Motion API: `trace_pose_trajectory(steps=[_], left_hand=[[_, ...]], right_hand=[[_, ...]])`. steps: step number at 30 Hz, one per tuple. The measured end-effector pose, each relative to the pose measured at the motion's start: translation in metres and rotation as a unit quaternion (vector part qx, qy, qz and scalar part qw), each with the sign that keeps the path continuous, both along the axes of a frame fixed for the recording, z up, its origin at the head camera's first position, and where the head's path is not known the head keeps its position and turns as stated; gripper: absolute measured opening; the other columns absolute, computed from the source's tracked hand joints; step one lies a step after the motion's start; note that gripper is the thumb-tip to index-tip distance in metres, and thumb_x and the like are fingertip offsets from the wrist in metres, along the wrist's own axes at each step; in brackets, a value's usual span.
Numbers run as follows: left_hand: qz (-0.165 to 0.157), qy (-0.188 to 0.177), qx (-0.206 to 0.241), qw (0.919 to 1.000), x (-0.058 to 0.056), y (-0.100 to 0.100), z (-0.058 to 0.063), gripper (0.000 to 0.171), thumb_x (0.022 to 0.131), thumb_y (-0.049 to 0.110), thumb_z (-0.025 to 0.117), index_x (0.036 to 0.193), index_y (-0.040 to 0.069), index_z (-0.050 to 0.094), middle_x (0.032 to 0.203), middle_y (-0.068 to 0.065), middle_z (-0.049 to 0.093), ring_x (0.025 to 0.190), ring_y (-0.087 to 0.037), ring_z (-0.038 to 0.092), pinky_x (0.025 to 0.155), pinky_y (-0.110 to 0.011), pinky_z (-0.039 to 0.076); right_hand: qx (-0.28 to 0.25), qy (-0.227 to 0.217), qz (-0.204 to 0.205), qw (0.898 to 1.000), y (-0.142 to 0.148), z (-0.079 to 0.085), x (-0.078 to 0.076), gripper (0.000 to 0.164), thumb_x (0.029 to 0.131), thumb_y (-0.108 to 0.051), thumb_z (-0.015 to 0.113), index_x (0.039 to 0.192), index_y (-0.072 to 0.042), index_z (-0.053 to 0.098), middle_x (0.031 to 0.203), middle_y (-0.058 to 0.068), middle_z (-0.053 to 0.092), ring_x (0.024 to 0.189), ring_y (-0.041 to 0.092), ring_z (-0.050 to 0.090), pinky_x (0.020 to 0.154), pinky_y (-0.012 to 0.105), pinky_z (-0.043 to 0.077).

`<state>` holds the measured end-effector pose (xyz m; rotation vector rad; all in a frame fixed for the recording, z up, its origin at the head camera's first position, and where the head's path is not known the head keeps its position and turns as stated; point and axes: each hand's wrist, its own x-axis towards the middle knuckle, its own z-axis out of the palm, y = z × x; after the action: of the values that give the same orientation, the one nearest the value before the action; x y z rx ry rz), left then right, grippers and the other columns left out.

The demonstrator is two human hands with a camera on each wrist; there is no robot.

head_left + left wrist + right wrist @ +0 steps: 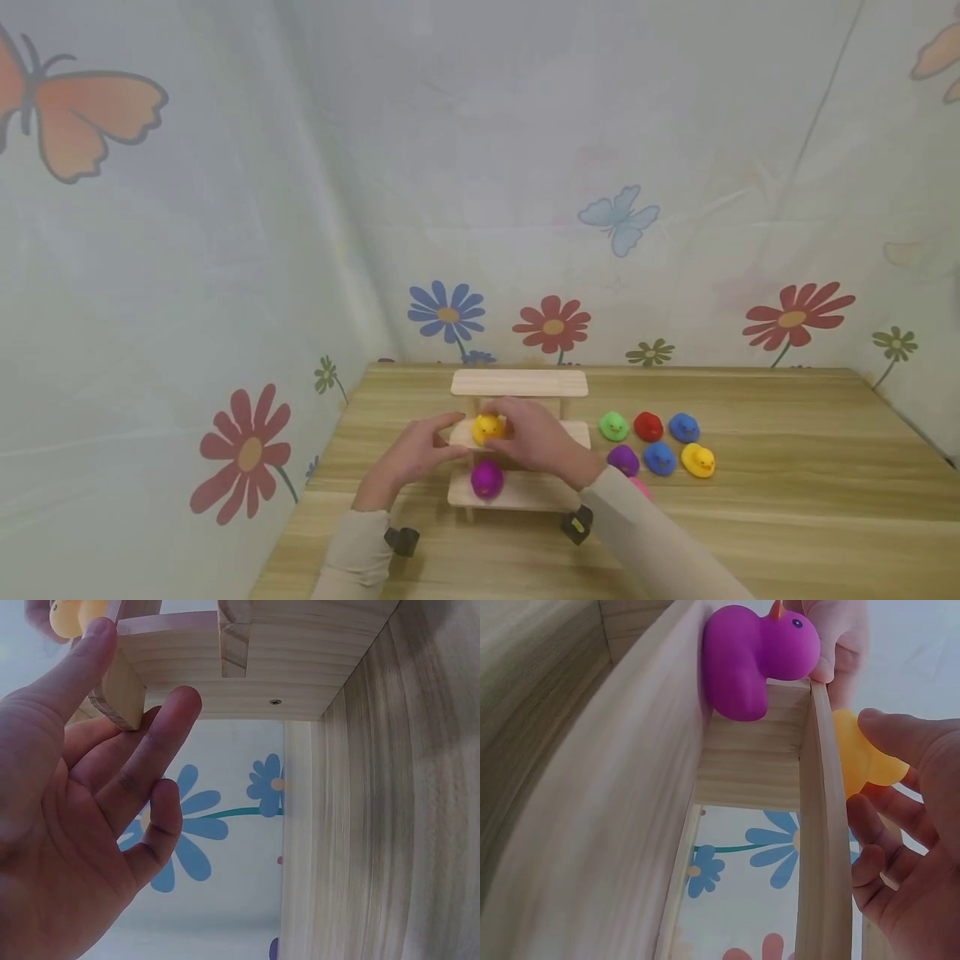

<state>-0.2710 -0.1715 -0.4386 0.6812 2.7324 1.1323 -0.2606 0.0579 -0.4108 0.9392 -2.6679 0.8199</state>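
A small three-tier wooden shelf (520, 383) stands on the table. My right hand (536, 437) holds a yellow rubber duck (487, 429) at the left part of its middle tier, thumb and fingers on either side of it. In the right wrist view the yellow duck (866, 757) touches the board, fingers (881, 840) curled beside it. At the left end of that same tier, my left hand (416, 454) grips the board between thumb and fingers. A purple rubber duck (487, 479) sits on the bottom tier, below the yellow one.
Right of the shelf, several ducks lie on the table in loose rows: green (613, 426), red (648, 426), blue (684, 427), purple (623, 460), another blue (660, 458) and yellow (698, 460). A pink one (641, 487) is partly hidden by my right sleeve. A flowered curtain (487, 208) hangs behind.
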Motion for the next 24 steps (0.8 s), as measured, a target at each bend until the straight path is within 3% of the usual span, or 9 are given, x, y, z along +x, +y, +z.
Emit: trace_pose_trajectory(steps=[24], left_hand=[[0.005,0.002,0.002,1.0,0.001,-0.001,-0.001,0.066,0.083,0.042,0.068,0.138,0.011,0.047,0.096,-0.01,0.068,0.076,-0.013,0.064,0.064,-0.029,0.051]], right_hand=[[-0.004,-0.027,-0.044,0.999,0.018,-0.002,0.012,0.038,0.083,-0.031,0.072,0.116,-0.018,0.061,0.107,-0.006,0.063,0.079,0.008,0.054,0.07,0.022,0.047]])
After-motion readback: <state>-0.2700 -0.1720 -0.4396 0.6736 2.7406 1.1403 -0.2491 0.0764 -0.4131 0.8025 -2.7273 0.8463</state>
